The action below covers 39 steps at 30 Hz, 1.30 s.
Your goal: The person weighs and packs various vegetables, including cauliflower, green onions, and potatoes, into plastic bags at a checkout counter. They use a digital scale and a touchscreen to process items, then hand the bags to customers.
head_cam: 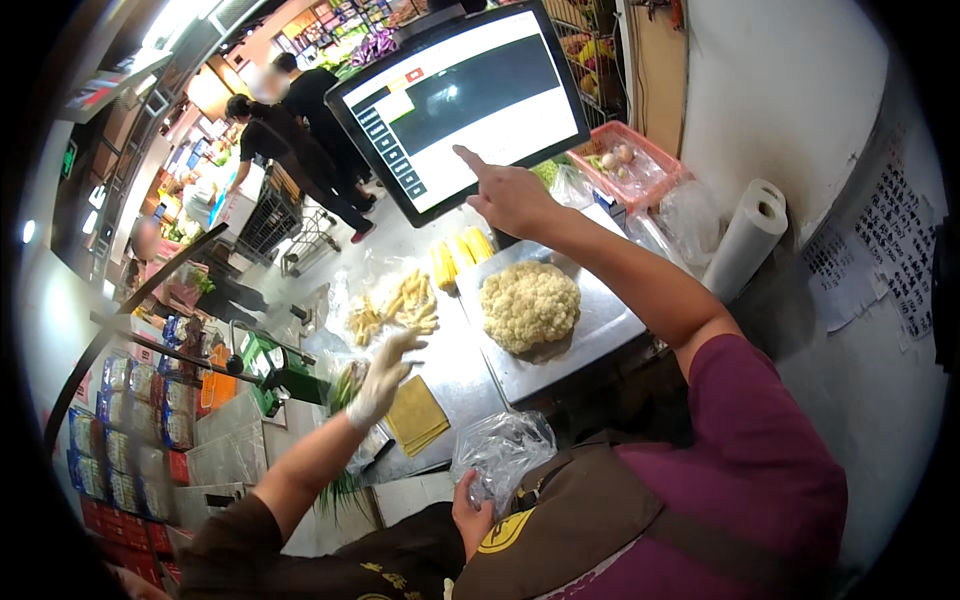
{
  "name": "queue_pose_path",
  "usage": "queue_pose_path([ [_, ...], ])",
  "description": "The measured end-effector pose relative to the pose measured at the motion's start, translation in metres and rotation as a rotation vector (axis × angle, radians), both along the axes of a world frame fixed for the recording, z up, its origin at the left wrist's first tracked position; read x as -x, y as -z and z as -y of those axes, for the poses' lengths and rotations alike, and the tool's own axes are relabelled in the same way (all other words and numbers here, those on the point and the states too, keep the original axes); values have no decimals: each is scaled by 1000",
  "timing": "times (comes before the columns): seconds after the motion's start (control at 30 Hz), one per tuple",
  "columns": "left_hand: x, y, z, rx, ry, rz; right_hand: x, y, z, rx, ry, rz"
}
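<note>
My right hand [512, 193] reaches up with its index finger extended at the lit touch screen [491, 139] of a scale and holds nothing. Low in the view, my left hand [472, 514] grips a clear plastic bag [506, 454]. A whole cauliflower [529, 306] rests on the metal weighing plate [600, 307] below my right forearm. Beside the plate lie ears of corn [461, 255], short pale-yellow pieces of food [411, 300] on clear plastic, and a stack of flat yellow-brown sheets [417, 416]. Between these and my left hand reaches another person's gloved hand [381, 379].
The other person's dark sleeve [229, 544] is close at left. A green device [277, 367] stands past the metal counter's edge. A pink basket [637, 161] and a roll of plastic bags [750, 240] are at right. People and shopping carts are beyond the counter.
</note>
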State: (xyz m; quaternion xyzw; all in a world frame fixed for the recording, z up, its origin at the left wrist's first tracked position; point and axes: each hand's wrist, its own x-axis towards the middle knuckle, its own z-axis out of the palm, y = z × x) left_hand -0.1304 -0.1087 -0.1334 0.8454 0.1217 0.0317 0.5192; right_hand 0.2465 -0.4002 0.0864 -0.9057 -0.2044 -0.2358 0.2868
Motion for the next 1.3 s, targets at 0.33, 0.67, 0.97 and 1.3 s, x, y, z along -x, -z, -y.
queue_pose_path([
  [0.33,-10,-48,-7,-32,44,88,-72,-50,-49,210,95,133],
  [0.67,-26,-62,-26,348,-164,238,39,37,-37,144,-164,-87],
  [0.97,-59,-81,-41,238,-118,241,134,127,39,-69,-146,-60],
  [1.3,-90,-96,-24,203,-5,250,131,168,8,278,-45,76],
])
